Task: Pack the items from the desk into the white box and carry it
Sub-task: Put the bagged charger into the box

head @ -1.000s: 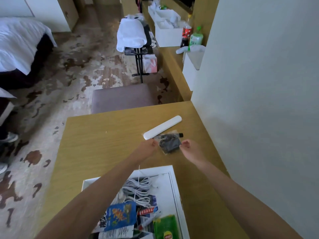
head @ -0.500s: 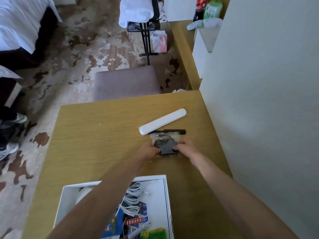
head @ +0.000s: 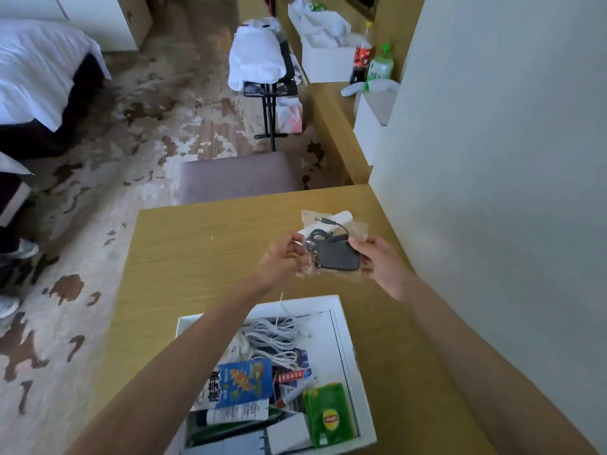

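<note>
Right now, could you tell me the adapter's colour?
Black adapter, in a clear plastic bag; head view.

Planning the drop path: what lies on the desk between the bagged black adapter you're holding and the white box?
In the head view, only bare desk lies between the bagged adapter, held by both hands, and the white box.

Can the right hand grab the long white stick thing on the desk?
Probably not yet. The right hand shares its grip on the bagged black adapter with the left hand, and that bag mostly hides the white case.
</note>
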